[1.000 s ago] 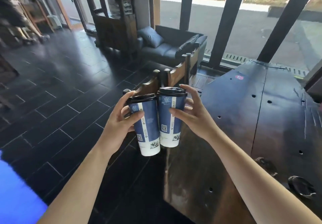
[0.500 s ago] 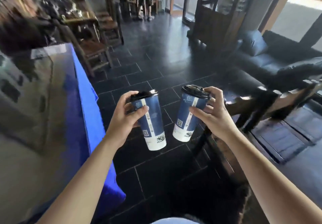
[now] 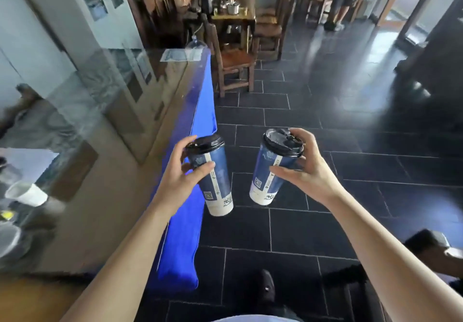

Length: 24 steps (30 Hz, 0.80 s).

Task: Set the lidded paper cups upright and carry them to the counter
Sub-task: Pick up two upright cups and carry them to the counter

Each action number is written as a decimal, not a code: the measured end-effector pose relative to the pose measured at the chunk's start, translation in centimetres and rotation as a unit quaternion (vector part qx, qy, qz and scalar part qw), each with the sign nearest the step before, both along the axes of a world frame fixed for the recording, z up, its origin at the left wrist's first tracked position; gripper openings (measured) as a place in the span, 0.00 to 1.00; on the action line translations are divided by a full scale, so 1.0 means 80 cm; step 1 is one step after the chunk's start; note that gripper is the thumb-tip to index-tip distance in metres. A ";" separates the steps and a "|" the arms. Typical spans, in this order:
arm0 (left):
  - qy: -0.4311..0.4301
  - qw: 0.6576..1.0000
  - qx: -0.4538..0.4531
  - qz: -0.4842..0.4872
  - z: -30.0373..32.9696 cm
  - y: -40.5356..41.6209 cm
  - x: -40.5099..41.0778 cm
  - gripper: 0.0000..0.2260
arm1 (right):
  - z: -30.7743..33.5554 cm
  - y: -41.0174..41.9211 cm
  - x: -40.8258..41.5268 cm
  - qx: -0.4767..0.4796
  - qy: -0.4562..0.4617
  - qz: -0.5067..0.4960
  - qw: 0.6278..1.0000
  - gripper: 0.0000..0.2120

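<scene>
Step in hand: the carry, both cups upright and lidded, held in the air over the floor beside the counter.

Left hand: fingers and thumb curled round the upper wall of the left cup, just under its lid.

Right hand: thumb and fingers wrapped round the right cup, fingertips at the lid rim.

Next move, by judgement: swing both cups left over the blue edge and set them down level.

Counter: glossy, reflective top; a white cup at its near left.

Room: dark tiled floor, wooden chair, a table beyond it, a person standing far off.
</scene>
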<state>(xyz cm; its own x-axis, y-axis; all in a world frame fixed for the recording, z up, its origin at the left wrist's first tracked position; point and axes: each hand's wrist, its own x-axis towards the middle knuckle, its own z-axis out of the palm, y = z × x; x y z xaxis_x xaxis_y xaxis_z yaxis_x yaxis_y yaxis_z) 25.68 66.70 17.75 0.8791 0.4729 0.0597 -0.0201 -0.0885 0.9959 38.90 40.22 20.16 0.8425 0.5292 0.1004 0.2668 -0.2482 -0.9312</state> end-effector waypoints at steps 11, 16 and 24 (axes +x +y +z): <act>0.042 0.982 0.072 0.170 -0.009 0.020 0.045 0.25 | -0.016 0.105 0.154 -0.025 -0.003 0.181 0.983 0.32; 0.069 0.961 0.093 0.250 -0.020 0.053 0.052 0.26 | -0.037 0.174 0.189 -0.026 -0.007 0.221 0.975 0.33; 0.115 0.923 0.120 0.348 -0.083 0.156 0.047 0.28 | -0.082 0.329 0.236 -0.044 -0.041 0.287 0.956 0.35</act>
<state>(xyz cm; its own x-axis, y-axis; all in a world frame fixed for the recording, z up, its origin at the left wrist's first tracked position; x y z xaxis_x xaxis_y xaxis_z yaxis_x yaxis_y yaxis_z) 29.46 79.17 11.14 0.3693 0.9253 0.0865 0.3336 -0.2188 0.9170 57.80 66.54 13.59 0.4029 0.9111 0.0874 0.4531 -0.1156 -0.8839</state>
